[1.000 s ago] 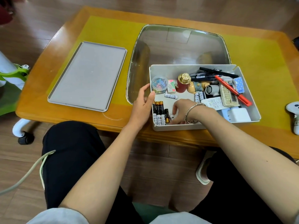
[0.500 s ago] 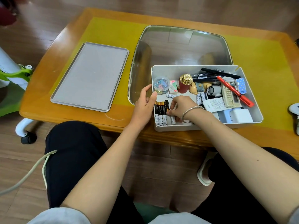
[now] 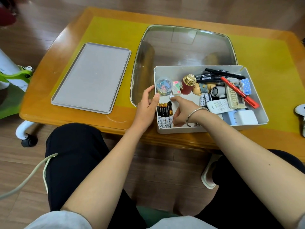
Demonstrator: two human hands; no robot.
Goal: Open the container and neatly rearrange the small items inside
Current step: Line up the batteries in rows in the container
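White plastic container (image 3: pixel 194 129), lid (image 3: pixel 90 76) already off and lying flat to the left on the tabletop (image 3: pixel 272 66). Sits at the near edge, right of centre, partly over a glass inset (image 3: pixel 181 47). Inside, a row of batteries (image 3: pixel 165 114) lined up side by side in the near-left corner; one loose battery (image 3: pixel 172 96) just beyond, two more (image 3: pixel 204 99) near the middle. Sorting step under way, judged from that neat row against the jumble at right: pens (image 3: pixel 219 75), red marker (image 3: pixel 239 93), remote (image 3: pixel 217 105), clip jar (image 3: pixel 163 85), gold-capped red bottle (image 3: pixel 188 85).

Left hand (image 3: pixel 146 108) curled over the container's left wall, steadying it, thumb inside. Right hand (image 3: pixel 183 111) inside, fingers spread, forefinger reaching to the loose battery, nothing visibly clasped.

Next, probably: pinch that battery, turn it parallel, set it against the row without knocking the others askew.
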